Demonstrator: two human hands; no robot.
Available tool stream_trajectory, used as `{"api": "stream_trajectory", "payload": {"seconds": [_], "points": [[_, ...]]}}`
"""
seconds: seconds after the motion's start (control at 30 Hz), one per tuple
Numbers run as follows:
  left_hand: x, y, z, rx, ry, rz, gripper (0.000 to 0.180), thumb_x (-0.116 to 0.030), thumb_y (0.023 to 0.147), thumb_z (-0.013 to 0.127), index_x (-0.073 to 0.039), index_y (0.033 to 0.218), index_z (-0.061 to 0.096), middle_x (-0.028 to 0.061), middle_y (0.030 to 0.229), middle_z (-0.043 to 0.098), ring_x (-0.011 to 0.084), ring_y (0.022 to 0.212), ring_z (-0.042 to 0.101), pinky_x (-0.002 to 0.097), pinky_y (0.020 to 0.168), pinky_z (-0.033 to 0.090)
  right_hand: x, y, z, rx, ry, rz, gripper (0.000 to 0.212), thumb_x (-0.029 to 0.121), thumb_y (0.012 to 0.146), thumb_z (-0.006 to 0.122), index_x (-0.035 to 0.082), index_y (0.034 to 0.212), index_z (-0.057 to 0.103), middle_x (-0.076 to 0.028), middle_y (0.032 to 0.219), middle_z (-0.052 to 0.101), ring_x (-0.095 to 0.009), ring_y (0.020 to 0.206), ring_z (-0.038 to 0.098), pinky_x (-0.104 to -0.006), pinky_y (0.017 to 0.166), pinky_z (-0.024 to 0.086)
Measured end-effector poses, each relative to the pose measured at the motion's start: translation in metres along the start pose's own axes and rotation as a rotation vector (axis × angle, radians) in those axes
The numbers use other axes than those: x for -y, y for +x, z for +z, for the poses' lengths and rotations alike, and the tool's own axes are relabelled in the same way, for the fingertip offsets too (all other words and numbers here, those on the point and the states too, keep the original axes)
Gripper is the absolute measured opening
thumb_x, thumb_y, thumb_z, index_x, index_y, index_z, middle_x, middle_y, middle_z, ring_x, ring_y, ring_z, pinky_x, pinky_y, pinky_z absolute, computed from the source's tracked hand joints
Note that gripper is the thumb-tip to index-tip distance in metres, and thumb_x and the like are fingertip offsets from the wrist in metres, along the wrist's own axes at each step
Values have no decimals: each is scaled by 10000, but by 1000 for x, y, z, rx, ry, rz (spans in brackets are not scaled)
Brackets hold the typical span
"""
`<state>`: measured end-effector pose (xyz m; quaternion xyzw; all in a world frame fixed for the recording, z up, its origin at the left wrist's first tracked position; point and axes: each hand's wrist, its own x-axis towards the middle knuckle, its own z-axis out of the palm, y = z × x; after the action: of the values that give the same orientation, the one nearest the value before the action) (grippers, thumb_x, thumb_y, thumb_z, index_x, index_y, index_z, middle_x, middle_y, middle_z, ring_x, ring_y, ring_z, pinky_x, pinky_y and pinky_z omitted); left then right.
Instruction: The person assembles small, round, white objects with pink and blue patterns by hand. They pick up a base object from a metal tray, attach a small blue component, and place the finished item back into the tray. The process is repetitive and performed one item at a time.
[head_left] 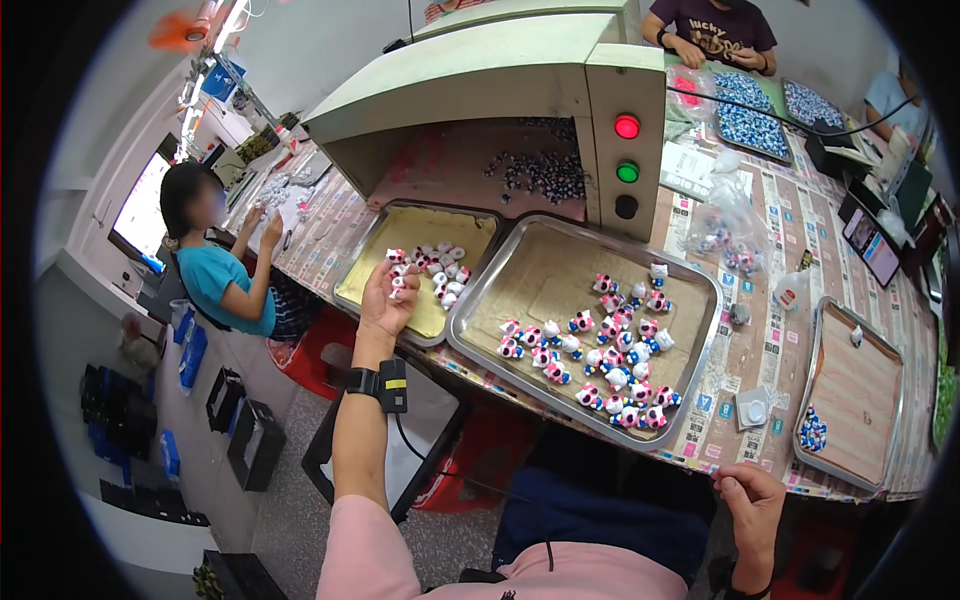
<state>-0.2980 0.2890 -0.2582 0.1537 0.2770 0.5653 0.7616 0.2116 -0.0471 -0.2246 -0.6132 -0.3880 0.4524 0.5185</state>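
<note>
My left hand (388, 303) is raised over the left tray (372, 282), a metal one lined in yellow, with its fingers curled around a few small white and pink figurine heads (397, 257). Similar white heads (447, 262) lie loose in that tray beside my fingers. To its right stands a larger metal tray (500, 262) holding many small cat-like figurines (612, 358) in white, pink and blue. Down by the table's front edge is my right hand (754, 502), thumb and fingers drawn together; whatever is between them is too small to make out.
Behind the trays stands a pale machine (470, 75) with small dark and blue pieces (540, 177) inside. A third tray (850, 400) is at the right, near a plastic bag (728, 235) of figurines and a phone (868, 240). Co-workers sit at the left and the far side.
</note>
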Motion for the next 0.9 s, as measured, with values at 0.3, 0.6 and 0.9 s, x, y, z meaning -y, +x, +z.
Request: {"api": "stream_trajectory", "payload": {"seconds": [0.3,0.6,0.9], "points": [[10,-8,12,-107,33,-6,272,-343,892,604,-82,966,628,46,806,592,163,689,571,216,448,433,3,0,0,6,-7,-31,106,-4,860,645,-56,938,695,-113,903,672,-140,790,635,-232,717,505],[44,-33,66,219,80,-97,359,-310,989,431,-50,1234,471,71,936,576,190,739,570,255,442,417,11,2,-28,-128,-140,-85,107,-23,849,634,-44,930,700,-101,902,680,-137,806,633,-237,711,494],[180,-131,137,293,-63,-483,433,-194,948,438,-59,1359,448,149,1035,573,191,678,508,271,465,438,11,18,-115,-601,-565,-299,163,11,849,639,-11,1000,695,-101,930,675,-149,798,630,-255,643,496]]}}
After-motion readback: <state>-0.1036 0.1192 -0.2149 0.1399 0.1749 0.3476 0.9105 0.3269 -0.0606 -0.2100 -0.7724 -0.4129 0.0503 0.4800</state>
